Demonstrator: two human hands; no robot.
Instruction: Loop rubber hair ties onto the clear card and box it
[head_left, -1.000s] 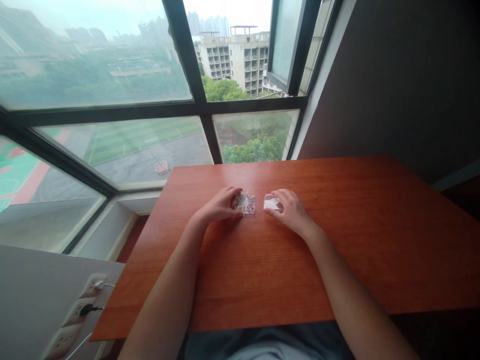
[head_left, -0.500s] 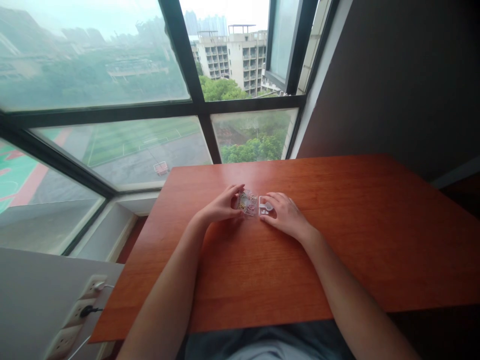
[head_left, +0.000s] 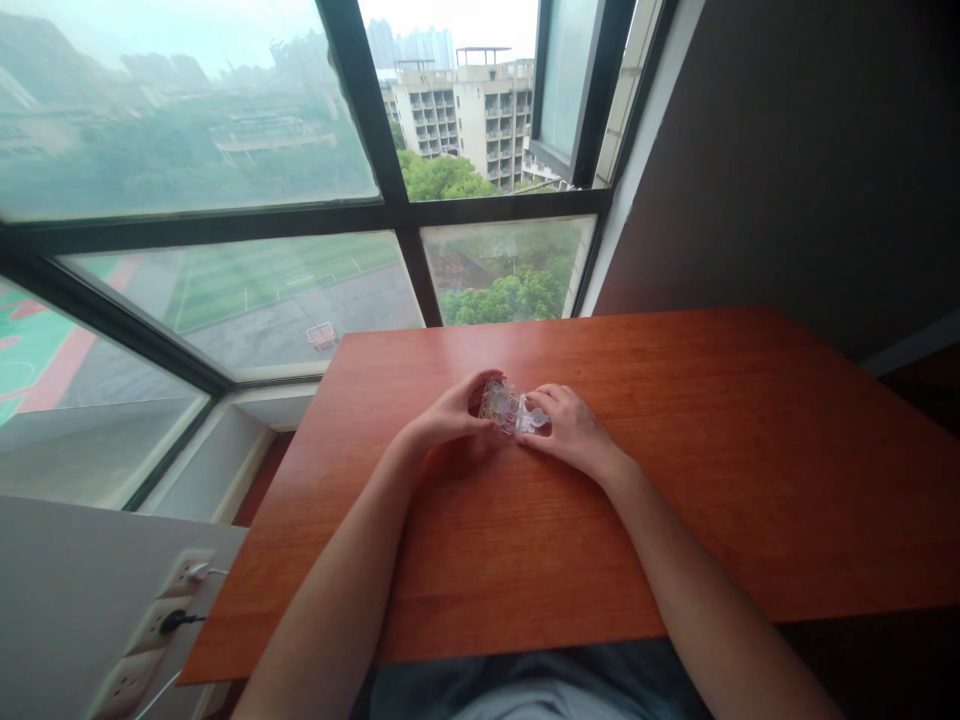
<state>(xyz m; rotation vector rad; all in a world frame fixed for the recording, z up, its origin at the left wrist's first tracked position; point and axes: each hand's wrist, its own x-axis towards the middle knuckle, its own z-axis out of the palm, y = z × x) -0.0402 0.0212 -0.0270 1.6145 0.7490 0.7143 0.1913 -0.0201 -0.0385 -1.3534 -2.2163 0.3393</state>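
My left hand [head_left: 465,405] grips a small clear plastic box [head_left: 497,404] between thumb and fingers, just above the middle of the table or resting on it; I cannot tell which. Thin looped pieces in several colours, like paper clips, show in the box. Against its right side is a clear lid-like part [head_left: 531,415] with whitish marks, tilted. The thumb and fingers of my right hand [head_left: 568,425] close around this part's right side and hide some of it. Whether the two clear parts are hinged together is too small to make out.
A reddish-brown wooden table [head_left: 525,560] spreads under both hands. Behind it stand dark-framed windows [head_left: 510,208], and a grey wall [head_left: 787,180] rises at the right. Wall sockets [head_left: 161,625] with plugs and cables are at the lower left, beside the table edge.
My left hand and the box have moved slightly right, closer to my right hand. The lid-like part has tilted from a flatter pose; my right hand has hardly moved.
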